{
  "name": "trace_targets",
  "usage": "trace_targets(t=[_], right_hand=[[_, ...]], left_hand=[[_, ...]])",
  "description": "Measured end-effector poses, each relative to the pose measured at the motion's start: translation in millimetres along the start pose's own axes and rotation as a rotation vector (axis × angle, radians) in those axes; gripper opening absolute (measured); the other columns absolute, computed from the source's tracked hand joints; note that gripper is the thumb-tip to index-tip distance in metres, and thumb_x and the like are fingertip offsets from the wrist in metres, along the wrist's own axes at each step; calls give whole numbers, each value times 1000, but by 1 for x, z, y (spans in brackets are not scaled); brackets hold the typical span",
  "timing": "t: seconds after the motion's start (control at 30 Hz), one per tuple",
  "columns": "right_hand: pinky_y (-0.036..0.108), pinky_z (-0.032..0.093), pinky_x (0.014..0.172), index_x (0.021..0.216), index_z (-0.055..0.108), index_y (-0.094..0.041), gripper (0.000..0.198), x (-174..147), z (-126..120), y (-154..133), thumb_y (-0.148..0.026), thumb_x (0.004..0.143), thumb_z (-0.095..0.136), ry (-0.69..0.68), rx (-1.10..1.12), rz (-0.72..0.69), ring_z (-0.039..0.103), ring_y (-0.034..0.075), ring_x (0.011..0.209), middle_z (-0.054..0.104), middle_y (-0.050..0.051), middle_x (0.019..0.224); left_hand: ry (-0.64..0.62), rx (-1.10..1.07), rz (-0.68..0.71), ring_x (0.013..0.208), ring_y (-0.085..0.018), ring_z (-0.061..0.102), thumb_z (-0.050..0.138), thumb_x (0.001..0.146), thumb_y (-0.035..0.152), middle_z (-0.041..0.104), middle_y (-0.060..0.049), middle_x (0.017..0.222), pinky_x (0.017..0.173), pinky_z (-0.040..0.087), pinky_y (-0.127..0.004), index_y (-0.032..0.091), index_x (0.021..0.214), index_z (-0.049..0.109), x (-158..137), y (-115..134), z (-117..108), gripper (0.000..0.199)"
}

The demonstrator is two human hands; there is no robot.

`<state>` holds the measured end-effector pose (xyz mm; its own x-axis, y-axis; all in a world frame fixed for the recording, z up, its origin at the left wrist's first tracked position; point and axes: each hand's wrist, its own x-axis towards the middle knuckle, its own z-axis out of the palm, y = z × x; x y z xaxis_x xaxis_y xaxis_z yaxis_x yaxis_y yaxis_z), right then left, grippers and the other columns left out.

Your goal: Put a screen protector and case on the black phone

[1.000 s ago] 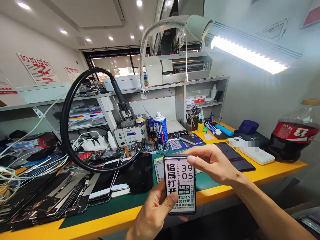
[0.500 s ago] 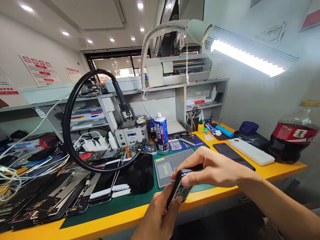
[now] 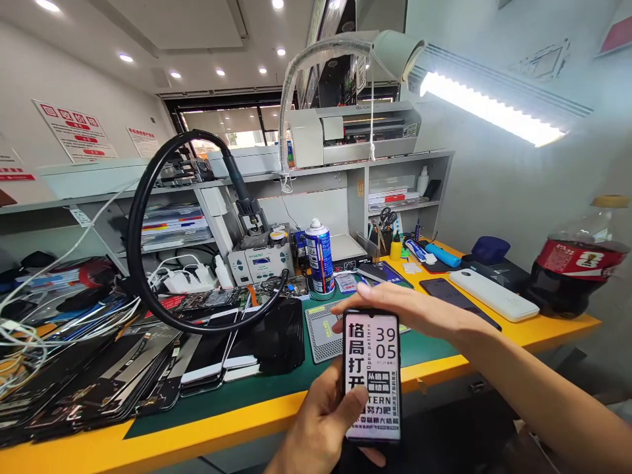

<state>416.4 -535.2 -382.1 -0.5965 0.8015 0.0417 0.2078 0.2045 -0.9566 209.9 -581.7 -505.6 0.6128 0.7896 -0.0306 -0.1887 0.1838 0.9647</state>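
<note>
A smartphone [image 3: 372, 352] with a dark frame is held upright, its lit screen facing me. On the screen are large black characters and the digits 39 05 on a pale background. My left hand [image 3: 320, 411] grips the phone's lower left part, with the thumb across the screen and fingertips showing below it. Behind the phone's top edge, my right hand [image 3: 409, 309] is stretched out flat, its fingers partly hidden by the phone. Whether it touches the phone I cannot tell. Beyond both hands lies a perforated grey mat [image 3: 320, 339] on the green work mat [image 3: 291, 385].
Many phone screens [image 3: 113, 368] are piled on the left. A black hose [image 3: 132, 243] loops above them from a soldering station [image 3: 261, 263]. A spray can [image 3: 319, 257] stands mid-table. At right lie a dark phone [image 3: 459, 301], a white phone-like slab [image 3: 494, 294] and a cola bottle [image 3: 577, 270].
The phone has turned from edge-on to face me, and its screen now shows lit. My right hand has released its grip on the phone's top, and its fingers have straightened.
</note>
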Motion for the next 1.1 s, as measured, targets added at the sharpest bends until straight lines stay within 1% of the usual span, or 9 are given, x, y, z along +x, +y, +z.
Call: trace_targets(t=[0.1,0.2,0.33,0.57,0.7,0.8,0.93,1.0,1.1], right_hand=[[33,51,82,125,73,-14,73,9,-11,13,-73,98,40,13,455,234,69,25,101,76,15,119],[35,49,87,118,74,-15,64,6,-8,36,-68,99,44,93,671,202,68,25,102,76,13,113],[41,48,97,109,76,-17,58,-13,17,67,-66,98,47,154,755,121,68,28,108,75,15,117],[45,52,101,138,65,-28,49,-44,61,79,-50,94,69,323,578,28,62,31,128,66,9,143],[45,50,109,146,56,-31,65,-49,74,87,-48,88,78,325,463,10,60,30,131,64,8,145],[46,52,108,156,43,-32,87,-47,80,93,-47,81,85,367,387,75,63,29,124,63,9,142],[45,49,111,152,48,-30,101,-39,75,89,-44,64,94,417,10,153,56,31,127,57,9,138],[43,52,105,148,52,-28,94,-34,63,82,-41,63,92,375,-142,191,57,30,122,56,8,131],[43,53,102,150,50,-24,94,-27,34,70,-35,64,86,280,-292,212,60,29,117,57,8,126]], left_hand=[[-43,-203,-11,86,-24,73,69,94,47,67,-9,107,58,66,-33,22,142,56,1,1,4,56],[-13,-290,-8,87,-24,72,70,93,43,67,-10,105,57,67,-37,22,142,55,0,4,3,55],[66,-299,-19,90,-26,71,66,96,38,69,-13,113,56,68,-38,21,141,54,0,10,1,50],[173,-279,-22,98,-30,72,64,97,40,69,-16,124,53,66,-36,22,148,48,5,14,6,56],[243,-237,-49,99,-32,74,67,95,46,68,-17,133,54,65,-36,26,156,39,9,13,9,70],[305,-258,-53,112,-33,72,70,93,51,65,-16,141,72,67,-39,28,157,38,9,7,13,75],[262,-372,24,139,-32,57,68,91,62,58,-15,151,111,52,-42,25,159,37,11,-11,17,84],[202,-326,47,143,-32,52,64,90,68,54,-15,156,116,47,-44,24,161,34,12,-18,14,89],[127,-79,26,137,-33,58,61,90,71,53,-18,155,110,51,-47,23,161,35,8,-19,-1,90]])
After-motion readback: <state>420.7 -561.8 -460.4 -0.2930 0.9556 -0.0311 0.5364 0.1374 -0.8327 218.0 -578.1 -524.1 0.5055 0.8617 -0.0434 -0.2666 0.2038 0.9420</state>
